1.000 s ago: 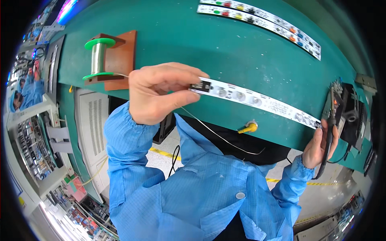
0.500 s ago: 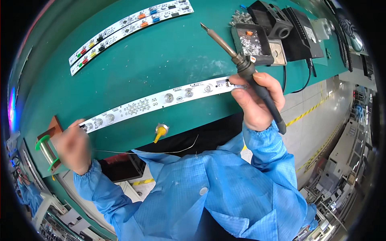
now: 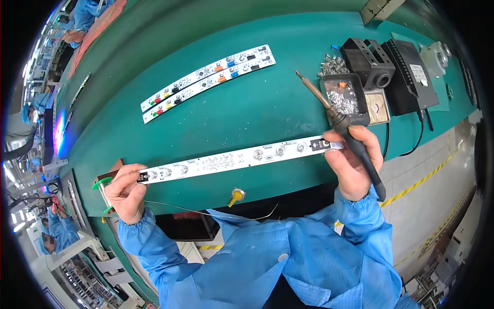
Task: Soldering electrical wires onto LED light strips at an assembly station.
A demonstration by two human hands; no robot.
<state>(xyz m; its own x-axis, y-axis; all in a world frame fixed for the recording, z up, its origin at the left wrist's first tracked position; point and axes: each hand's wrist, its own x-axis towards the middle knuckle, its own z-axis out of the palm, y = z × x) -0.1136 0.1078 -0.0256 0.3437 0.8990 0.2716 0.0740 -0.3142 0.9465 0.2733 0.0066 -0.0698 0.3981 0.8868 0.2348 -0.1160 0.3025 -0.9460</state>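
Note:
A long, narrow white circuit board strip [image 3: 221,162] with round metal contacts and black ends is held level over the green table. My left hand [image 3: 126,191] pinches its left end between thumb and fingers. With thumb and fingertip, my right hand [image 3: 355,162] grips the right end. That same hand also holds a soldering iron [image 3: 339,121], its bare tip pointing up and left, away from the strip. A thin solder wire [image 3: 216,212] runs rightward from near my left hand. Beside that hand stands a solder spool [image 3: 104,194] with green flanges, partly hidden.
Two populated circuit boards [image 3: 206,82] lie at the back. On the right are a tray [image 3: 346,98] with metal bits, a black iron stand [image 3: 368,64], a sponge [image 3: 378,108] and a black box [image 3: 409,72]. A yellow-capped piece [image 3: 236,196] sits at the front edge.
The view has shifted, so the table and tools appear farther right and mostly lower. My left hand, blurred before, now shows clearly on the strip's end. Both hands keep hold.

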